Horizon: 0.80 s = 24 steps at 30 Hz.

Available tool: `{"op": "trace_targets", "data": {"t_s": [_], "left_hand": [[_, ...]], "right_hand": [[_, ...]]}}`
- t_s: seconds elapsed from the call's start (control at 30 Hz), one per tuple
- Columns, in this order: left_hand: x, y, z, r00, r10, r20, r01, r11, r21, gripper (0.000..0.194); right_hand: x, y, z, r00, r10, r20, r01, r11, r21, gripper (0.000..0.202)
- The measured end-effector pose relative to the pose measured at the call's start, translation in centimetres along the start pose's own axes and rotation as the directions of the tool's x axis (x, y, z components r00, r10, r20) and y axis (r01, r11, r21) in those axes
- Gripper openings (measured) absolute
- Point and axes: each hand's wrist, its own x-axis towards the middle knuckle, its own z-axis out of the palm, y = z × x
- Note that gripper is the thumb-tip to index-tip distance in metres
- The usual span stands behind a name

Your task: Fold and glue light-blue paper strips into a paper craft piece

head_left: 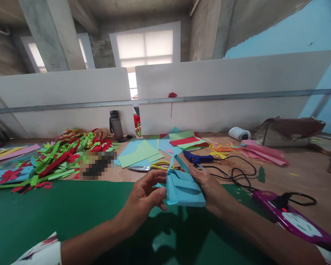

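A small light-blue folded paper box is held up over the green mat. Its layered flaps face me, and a narrow blue strip stands up from its top. My right hand grips the box along its right side; most of those fingers are hidden behind it. At the left edge, my left hand has its thumb and fingers curled about a small blue flap. Just behind the box lie yellow-handled scissors and a blue glue gun.
Colored paper sheets lie beyond the hands. Green and red paper strips are heaped at left, near a grey bottle. A purple power strip, black cord, white roll and brown bag are on the right.
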Motion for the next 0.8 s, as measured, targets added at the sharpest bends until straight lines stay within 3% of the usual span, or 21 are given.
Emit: {"op": "trace_targets", "data": {"t_s": [0.13, 0.23, 0.37, 0.5, 0.67, 0.73, 0.8], "left_hand": [[-0.1, 0.3, 0.5, 1.0, 0.001, 0.019, -0.001, 1.0, -0.005, 0.05], [-0.1, 0.1, 0.9, 0.995, -0.098, 0.001, 0.098, 0.995, -0.017, 0.065], [0.0, -0.5, 1.2, 0.965, -0.254, 0.063, 0.261, 0.949, -0.178, 0.063], [0.1, -1.0, 1.1, 0.955, -0.29, 0.068, 0.297, 0.918, -0.263, 0.052], [0.3, -1.3, 0.7, 0.964, -0.262, -0.035, 0.251, 0.949, -0.19, 0.037], [0.4, -1.3, 0.6, 0.963, -0.265, -0.055, 0.25, 0.949, -0.193, 0.036], [0.4, -1.2, 0.5, 0.96, -0.271, -0.075, 0.251, 0.946, -0.203, 0.035]], "right_hand": [[-0.1, 0.0, 0.2, 1.0, -0.013, -0.028, 0.012, 1.0, -0.017, 0.024], [-0.2, 0.0, 0.3, 0.991, -0.105, -0.082, 0.098, 0.992, -0.078, 0.024], [-0.2, 0.2, 0.2, 0.976, -0.178, -0.129, 0.163, 0.979, -0.12, 0.029], [-0.3, 0.4, 0.1, 0.958, -0.285, -0.04, 0.269, 0.935, -0.23, 0.031], [-0.7, 0.3, -0.2, 0.914, -0.403, 0.051, 0.374, 0.785, -0.495, 0.043], [-0.8, 0.2, -0.5, 0.862, -0.505, 0.043, 0.435, 0.695, -0.573, 0.049], [-0.9, 0.0, -0.8, 0.771, -0.634, 0.066, 0.502, 0.54, -0.675, 0.049]]}}
